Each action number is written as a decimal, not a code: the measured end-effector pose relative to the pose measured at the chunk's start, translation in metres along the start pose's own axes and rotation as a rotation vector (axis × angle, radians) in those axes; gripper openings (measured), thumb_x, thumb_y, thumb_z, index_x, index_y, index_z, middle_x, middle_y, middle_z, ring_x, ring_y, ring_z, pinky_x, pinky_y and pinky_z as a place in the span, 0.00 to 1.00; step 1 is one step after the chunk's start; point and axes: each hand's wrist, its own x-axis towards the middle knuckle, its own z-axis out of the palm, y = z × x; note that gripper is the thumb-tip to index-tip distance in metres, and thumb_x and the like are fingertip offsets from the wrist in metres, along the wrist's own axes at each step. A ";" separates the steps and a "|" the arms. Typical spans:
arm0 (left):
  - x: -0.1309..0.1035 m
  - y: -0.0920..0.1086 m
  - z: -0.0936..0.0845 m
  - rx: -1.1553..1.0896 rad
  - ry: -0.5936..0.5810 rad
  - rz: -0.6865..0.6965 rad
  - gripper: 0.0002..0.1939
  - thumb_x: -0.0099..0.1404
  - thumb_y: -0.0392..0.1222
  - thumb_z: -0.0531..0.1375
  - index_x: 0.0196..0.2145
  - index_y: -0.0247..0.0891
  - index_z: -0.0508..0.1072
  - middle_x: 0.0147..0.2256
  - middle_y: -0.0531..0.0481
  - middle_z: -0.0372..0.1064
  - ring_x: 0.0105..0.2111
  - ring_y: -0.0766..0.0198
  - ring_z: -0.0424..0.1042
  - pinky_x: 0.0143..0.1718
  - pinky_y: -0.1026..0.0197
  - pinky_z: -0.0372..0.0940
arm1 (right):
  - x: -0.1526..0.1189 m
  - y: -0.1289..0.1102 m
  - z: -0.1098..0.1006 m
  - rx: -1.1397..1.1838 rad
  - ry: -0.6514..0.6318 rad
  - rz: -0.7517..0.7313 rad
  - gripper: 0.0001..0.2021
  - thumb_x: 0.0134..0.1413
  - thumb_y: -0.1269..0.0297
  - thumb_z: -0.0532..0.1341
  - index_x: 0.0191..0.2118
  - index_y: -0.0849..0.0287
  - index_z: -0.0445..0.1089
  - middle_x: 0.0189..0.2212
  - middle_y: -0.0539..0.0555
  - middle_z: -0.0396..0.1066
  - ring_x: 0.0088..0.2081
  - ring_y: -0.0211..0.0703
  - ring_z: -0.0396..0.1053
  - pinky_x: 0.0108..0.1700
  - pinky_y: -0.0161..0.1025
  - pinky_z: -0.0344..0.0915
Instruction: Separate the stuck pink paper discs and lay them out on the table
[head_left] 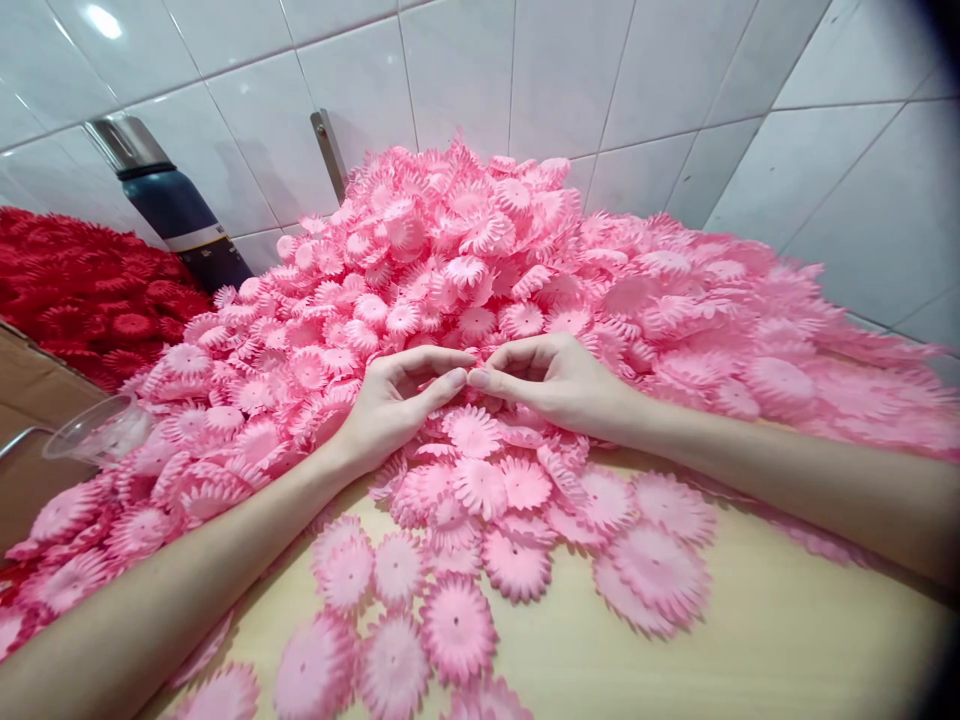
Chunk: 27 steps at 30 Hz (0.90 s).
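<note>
A large heap of pink scalloped petal discs (480, 260) rises at the centre. In front of it, my left hand (401, 400) and my right hand (555, 385) meet, thumbs and index fingertips pinched close together. Something small and pink shows between the fingertips, mostly hidden, perhaps a disc's edge. Loose pink discs (457, 628) with small centre holes lie below the hands, some overlapping, on the pale wooden table (585, 660).
A dark blue bottle (184, 215) with a metal cap leans at the back left beside a red petal pile (90, 290). A clear plastic cup (101, 430) and a cardboard box (37, 400) are at the left. A metal bracket (328, 155) stands against the tiled wall (465, 80).
</note>
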 end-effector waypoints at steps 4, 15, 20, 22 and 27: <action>0.000 -0.001 0.000 -0.011 0.003 -0.018 0.12 0.58 0.42 0.65 0.40 0.37 0.78 0.38 0.48 0.77 0.37 0.65 0.75 0.40 0.67 0.69 | 0.001 0.000 0.000 0.008 -0.014 -0.007 0.14 0.45 0.56 0.68 0.27 0.64 0.72 0.21 0.49 0.67 0.22 0.31 0.60 0.23 0.31 0.55; 0.000 -0.002 0.000 -0.001 0.044 -0.039 0.11 0.54 0.41 0.67 0.36 0.36 0.78 0.35 0.48 0.77 0.35 0.66 0.75 0.39 0.66 0.69 | 0.001 0.003 -0.002 -0.017 -0.077 -0.040 0.11 0.49 0.60 0.66 0.30 0.64 0.72 0.24 0.50 0.68 0.24 0.31 0.60 0.25 0.31 0.55; 0.000 -0.002 0.000 -0.037 0.031 -0.049 0.10 0.55 0.41 0.67 0.36 0.37 0.79 0.35 0.49 0.77 0.33 0.67 0.74 0.38 0.68 0.69 | 0.001 0.003 -0.005 -0.020 -0.091 -0.027 0.10 0.50 0.61 0.66 0.31 0.64 0.73 0.24 0.50 0.69 0.25 0.32 0.61 0.25 0.31 0.57; 0.000 -0.002 -0.001 -0.058 0.023 -0.052 0.10 0.55 0.41 0.67 0.36 0.37 0.78 0.35 0.50 0.77 0.33 0.68 0.74 0.38 0.68 0.69 | 0.001 0.003 -0.005 -0.005 -0.097 -0.027 0.09 0.49 0.62 0.66 0.32 0.64 0.74 0.25 0.50 0.69 0.26 0.32 0.62 0.26 0.31 0.58; 0.000 -0.002 -0.001 -0.067 0.016 -0.055 0.10 0.55 0.42 0.67 0.36 0.37 0.78 0.35 0.49 0.77 0.33 0.67 0.74 0.37 0.67 0.68 | 0.002 0.004 -0.004 0.003 -0.092 -0.021 0.09 0.49 0.62 0.66 0.31 0.64 0.74 0.25 0.50 0.69 0.25 0.31 0.62 0.25 0.30 0.57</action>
